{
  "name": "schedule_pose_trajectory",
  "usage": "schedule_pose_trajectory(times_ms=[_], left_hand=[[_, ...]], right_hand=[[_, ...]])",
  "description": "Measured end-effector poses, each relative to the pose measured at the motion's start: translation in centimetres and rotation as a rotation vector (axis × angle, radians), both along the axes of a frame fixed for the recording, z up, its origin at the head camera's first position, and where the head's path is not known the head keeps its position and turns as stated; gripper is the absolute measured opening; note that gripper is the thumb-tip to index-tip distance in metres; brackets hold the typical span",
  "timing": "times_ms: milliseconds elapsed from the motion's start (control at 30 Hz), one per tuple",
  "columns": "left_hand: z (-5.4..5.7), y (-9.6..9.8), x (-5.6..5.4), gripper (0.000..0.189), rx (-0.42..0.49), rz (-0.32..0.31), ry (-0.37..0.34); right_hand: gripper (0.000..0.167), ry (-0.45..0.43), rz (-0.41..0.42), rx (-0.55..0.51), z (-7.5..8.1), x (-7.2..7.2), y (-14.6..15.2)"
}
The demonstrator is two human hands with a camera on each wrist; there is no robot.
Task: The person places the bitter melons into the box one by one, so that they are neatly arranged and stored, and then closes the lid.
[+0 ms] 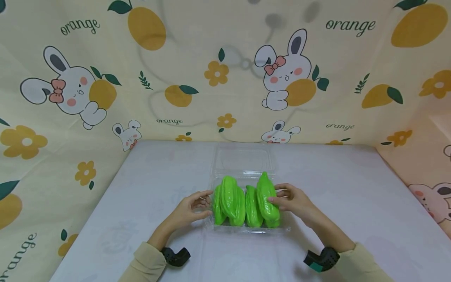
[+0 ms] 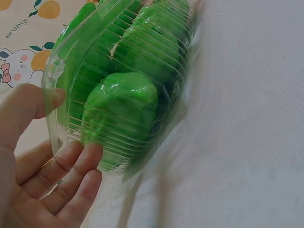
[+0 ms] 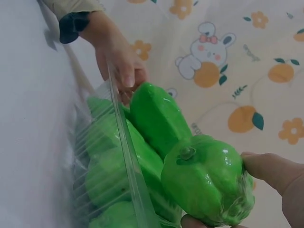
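A clear plastic clamshell box (image 1: 243, 230) lies on the table with its lid (image 1: 243, 158) folded back away from me. Several glossy green peppers (image 1: 230, 197) lie side by side inside it. My left hand (image 1: 193, 205) grips the box's left side; in the left wrist view its fingers (image 2: 71, 180) bend against the ribbed wall and rim. My right hand (image 1: 294, 199) pinches one green pepper (image 1: 266, 197) at the right end, thumb on the near side. That pepper (image 3: 204, 178) sits above the box rim, over other peppers, in the right wrist view.
A white table (image 1: 158, 172) spreads around the box. Behind it and along both sides hangs a cream cloth (image 1: 197, 47) printed with rabbits, oranges and flowers. Each wrist bears a black band-mounted device (image 1: 176, 257).
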State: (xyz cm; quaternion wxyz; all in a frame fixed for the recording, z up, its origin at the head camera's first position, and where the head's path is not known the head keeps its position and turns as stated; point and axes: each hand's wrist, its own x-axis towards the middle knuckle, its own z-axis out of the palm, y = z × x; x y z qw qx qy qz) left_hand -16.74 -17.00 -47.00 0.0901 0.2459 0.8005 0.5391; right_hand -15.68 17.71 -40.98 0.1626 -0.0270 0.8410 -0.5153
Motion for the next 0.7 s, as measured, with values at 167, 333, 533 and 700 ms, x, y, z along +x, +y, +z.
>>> schedule_pose_trajectory(times_ms=[167,333,533,700], left_hand=[[0.0,0.0,0.0,0.059,0.000,-0.001,0.000],[0.0,0.1,0.1,0.059,0.000,0.000,0.004],[0.0,0.1,0.1,0.060,-0.005,0.004,-0.002],[0.0,0.0,0.0,0.059,-0.008,0.000,0.006]], right_hand=[[0.064,-0.009,-0.007,0.018,-0.1,-0.1,-0.5],[0.063,-0.008,-0.010,0.034,-0.2,-0.3,-0.9],[0.062,0.016,-0.021,0.060,-0.2,-0.3,-1.3],[0.061,0.028,-0.020,0.074,0.1,-0.2,-1.5]])
